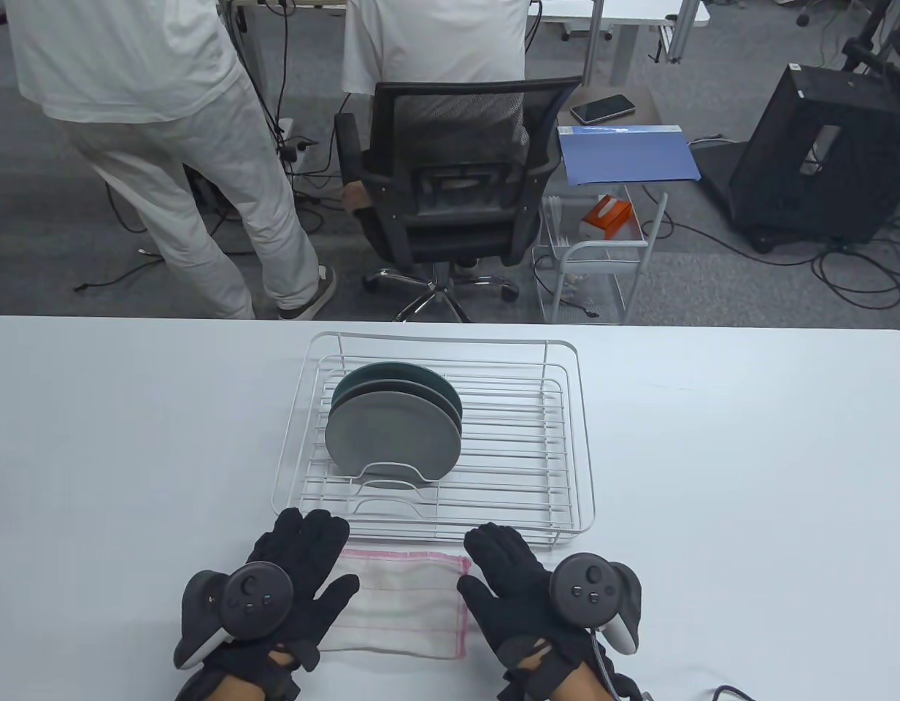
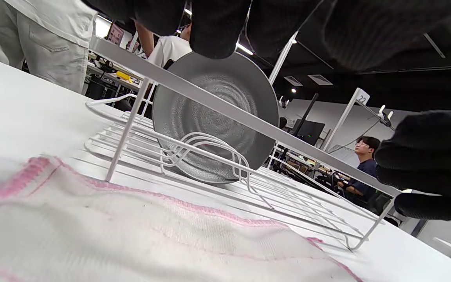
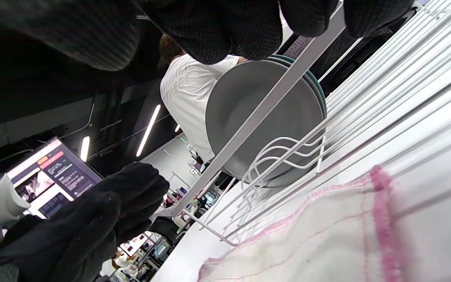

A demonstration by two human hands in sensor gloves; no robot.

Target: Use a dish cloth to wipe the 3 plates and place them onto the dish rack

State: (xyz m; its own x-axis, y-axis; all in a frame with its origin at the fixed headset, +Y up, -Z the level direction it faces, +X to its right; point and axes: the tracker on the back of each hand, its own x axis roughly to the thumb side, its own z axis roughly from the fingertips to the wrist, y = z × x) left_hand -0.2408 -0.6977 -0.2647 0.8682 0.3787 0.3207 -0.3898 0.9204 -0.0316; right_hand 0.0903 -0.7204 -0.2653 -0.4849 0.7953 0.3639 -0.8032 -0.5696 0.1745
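Plates (image 1: 393, 431) in rack (image 1: 566, 445), cloth (image 1: 406, 602) before.

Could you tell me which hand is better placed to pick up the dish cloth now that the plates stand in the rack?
Probably the left hand: its straight fingers already lie over the cloth's left part, while the right hand lies beside its right edge. The plates stand in the rack.

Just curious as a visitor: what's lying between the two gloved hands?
A white dish cloth with pink edging lies flat between the left hand and right hand, clearest in the table view.
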